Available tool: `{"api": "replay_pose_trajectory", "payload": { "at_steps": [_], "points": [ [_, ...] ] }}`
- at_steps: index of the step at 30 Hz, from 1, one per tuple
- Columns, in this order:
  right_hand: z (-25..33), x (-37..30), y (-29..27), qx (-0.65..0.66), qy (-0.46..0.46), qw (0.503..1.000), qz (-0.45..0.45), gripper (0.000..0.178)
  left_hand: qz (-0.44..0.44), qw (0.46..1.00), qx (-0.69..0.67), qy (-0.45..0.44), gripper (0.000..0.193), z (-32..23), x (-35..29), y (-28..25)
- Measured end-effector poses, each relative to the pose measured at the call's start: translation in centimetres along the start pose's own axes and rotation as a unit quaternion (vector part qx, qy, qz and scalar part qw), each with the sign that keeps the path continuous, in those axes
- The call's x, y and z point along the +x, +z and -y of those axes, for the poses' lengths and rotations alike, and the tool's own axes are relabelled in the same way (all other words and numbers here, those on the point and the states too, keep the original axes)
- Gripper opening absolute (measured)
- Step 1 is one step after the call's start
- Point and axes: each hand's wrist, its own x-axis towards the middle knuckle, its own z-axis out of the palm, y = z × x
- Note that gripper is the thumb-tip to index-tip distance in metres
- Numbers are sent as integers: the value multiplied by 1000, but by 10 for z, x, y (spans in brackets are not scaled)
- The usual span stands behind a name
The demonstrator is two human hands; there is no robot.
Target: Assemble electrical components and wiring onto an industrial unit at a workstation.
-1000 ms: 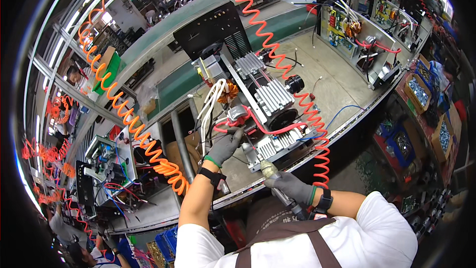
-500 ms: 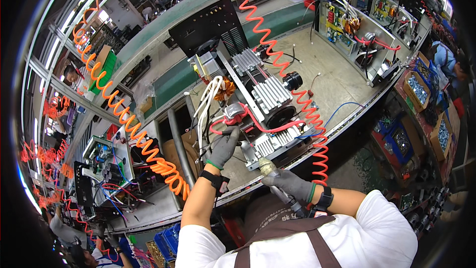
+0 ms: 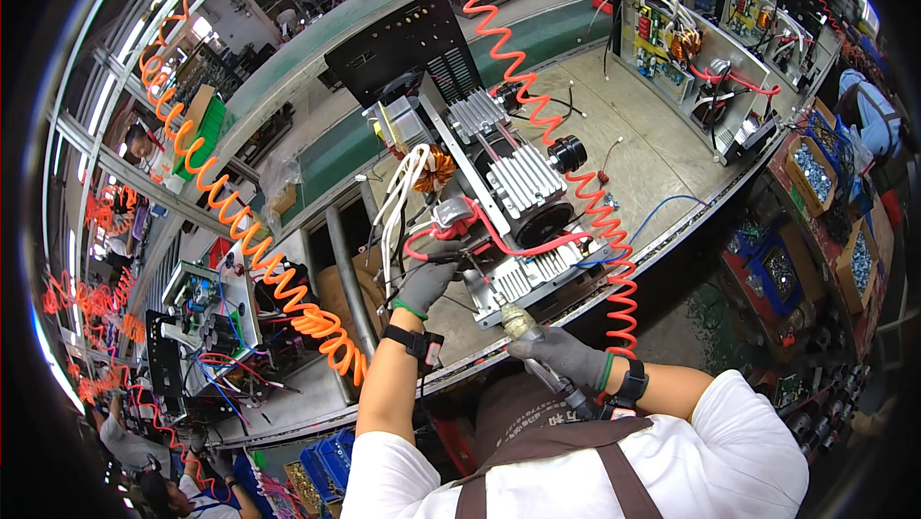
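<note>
My right hand (image 3: pixel 573 356), in a grey glove, is wrapped round a pneumatic screwdriver (image 3: pixel 521 321) with a taped front end. Its tip points at the near end of an open electronic chassis (image 3: pixel 477 169), beside a finned aluminium heat sink (image 3: pixel 523 279). My left hand (image 3: pixel 429 284), also gloved, reaches in at that end with its fingers pressed together, close under a thick red cable (image 3: pixel 537 251). What those fingertips grip, if anything, is hidden. White wires (image 3: pixel 403 183) and a copper-wound coil (image 3: pixel 436 170) lie just beyond my left hand.
A coiled orange air hose (image 3: pixel 259 248) hangs at the left, and a red coiled hose (image 3: pixel 614 231) passes right of the chassis. Another chassis (image 3: pixel 691 87) stands at the back right. Boxes of screws (image 3: pixel 811 174) line the right side. Other people work at both sides.
My left hand has shifted slightly forward and right, its fingers now farther in under the red cable. The right hand and screwdriver have barely moved.
</note>
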Motion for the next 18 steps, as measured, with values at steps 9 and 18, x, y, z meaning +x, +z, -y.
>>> {"api": "replay_pose_trajectory", "payload": {
  "at_steps": [9,18],
  "points": [
    [-1,1,-1,-7,10,1000,2,36,-11,998,-25,57,36,8,-4,6],
    [2,-2,0,-15,6,1000,2,38,-34,994,-14,-104,32,-45,-19,17]
  ]
}}
